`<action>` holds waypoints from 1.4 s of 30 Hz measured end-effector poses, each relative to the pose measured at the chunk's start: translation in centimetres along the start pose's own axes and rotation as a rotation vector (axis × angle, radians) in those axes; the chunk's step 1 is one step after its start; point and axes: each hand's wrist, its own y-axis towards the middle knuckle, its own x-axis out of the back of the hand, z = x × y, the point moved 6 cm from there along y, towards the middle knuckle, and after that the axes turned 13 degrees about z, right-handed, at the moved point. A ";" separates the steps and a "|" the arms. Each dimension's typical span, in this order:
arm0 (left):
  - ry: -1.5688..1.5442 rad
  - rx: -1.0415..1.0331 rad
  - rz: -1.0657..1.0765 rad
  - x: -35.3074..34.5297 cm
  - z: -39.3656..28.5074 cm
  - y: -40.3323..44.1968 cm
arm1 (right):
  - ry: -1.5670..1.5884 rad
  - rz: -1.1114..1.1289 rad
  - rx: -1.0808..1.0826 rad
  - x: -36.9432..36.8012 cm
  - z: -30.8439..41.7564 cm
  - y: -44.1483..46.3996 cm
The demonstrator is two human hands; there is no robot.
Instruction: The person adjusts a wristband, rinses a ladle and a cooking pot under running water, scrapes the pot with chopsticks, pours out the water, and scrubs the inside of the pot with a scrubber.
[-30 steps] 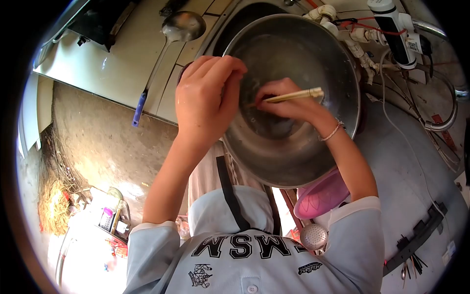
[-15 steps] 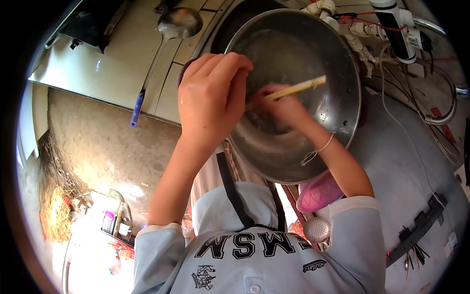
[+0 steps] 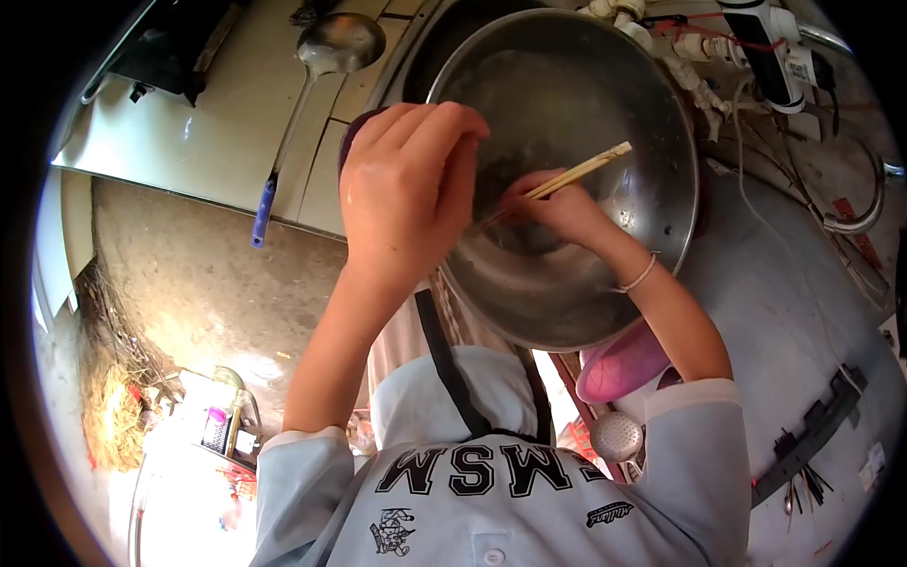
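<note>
A large metal basin (image 3: pixel 567 302) fills the upper middle of the view. My left hand (image 3: pixel 406 189) is closed and raised over its left rim. A dark purple curved edge (image 3: pixel 351 142) shows behind these fingers; the rest of that object is hidden. Inside the basin's outline, my right hand (image 3: pixel 557 208) grips pale chopsticks (image 3: pixel 590 170). Their upper ends point up and right, and their lower ends run toward my left hand.
A ladle (image 3: pixel 342 44) with a blue handle lies on the tiled counter (image 3: pixel 227 123). Pipes (image 3: pixel 694 85) and a hose are at the upper right. Below the basin are a pink bowl (image 3: pixel 619 369) and a perforated ladle (image 3: pixel 616 438).
My right hand has shifted slightly while keeping the chopsticks, which now tilt more steeply up and right. My left hand stays closed in nearly the same place.
</note>
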 end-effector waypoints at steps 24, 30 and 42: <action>0.039 -0.018 -0.005 0.1 -0.2 -0.1 | -0.078 0.169 -0.035 0.5 -0.7 -0.2; 0.050 -0.040 -0.043 0.0 -0.1 -0.2 | -0.081 0.190 -0.006 0.3 -0.8 -0.4; 0.066 -0.037 -0.031 -0.1 0.1 -0.3 | 0.076 0.020 0.014 2.9 -0.1 0.6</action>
